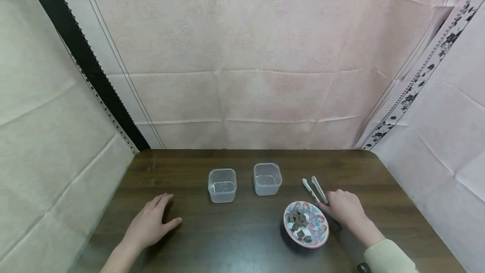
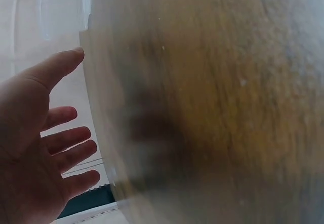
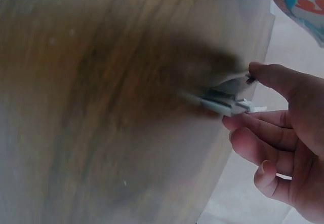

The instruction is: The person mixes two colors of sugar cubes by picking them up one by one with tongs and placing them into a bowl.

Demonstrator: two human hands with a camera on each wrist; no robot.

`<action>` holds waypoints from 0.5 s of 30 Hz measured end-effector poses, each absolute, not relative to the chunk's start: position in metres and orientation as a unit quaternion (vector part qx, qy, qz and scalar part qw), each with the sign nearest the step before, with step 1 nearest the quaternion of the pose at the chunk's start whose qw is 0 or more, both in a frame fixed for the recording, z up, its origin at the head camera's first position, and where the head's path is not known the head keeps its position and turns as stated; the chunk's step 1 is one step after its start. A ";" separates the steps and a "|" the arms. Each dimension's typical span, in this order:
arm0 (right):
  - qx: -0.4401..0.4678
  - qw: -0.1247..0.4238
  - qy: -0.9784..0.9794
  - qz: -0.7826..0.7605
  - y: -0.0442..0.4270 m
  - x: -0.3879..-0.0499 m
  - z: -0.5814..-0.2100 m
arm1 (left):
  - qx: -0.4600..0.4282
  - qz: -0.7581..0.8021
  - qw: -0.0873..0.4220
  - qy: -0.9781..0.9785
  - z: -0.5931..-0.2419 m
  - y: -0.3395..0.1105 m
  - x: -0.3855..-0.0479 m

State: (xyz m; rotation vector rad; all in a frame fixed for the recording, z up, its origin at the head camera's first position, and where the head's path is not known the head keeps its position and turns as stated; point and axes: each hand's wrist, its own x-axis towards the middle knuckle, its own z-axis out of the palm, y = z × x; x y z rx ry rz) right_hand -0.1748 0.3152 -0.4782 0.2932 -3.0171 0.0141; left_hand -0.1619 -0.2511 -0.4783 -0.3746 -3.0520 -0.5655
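Note:
My right hand [image 1: 345,210] pinches a pair of tongs [image 1: 318,189] with pale, spread arms, just right of a patterned bowl. In the right wrist view the tongs [image 3: 223,102] lie between thumb and forefinger, while the other fingers are loosely curled. Small grey and white pieces sit in the bowl [image 1: 322,236]; their kind is too small to tell. At the left, my left hand [image 1: 149,224] is at the table with thumb and fingers spread, holding nothing. The left wrist view also shows that hand [image 2: 35,143] with relaxed fingers.
Two clear plastic containers, one on the left [image 1: 222,197] and one on the right [image 1: 267,189], stand side by side on the dark wooden table [image 1: 212,239]. Pale cloth sheets [image 1: 242,96] hang behind the table and along both sides.

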 end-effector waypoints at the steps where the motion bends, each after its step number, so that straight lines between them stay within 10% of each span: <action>1: 0.094 0.057 -0.994 0.008 0.317 -0.174 -0.477 | -0.119 -0.181 0.010 -0.976 -0.479 -0.252 -0.161; 15: 0.032 0.120 -0.989 0.083 0.369 -0.136 -0.461 | -0.079 -0.147 0.067 -0.984 -0.477 -0.258 -0.152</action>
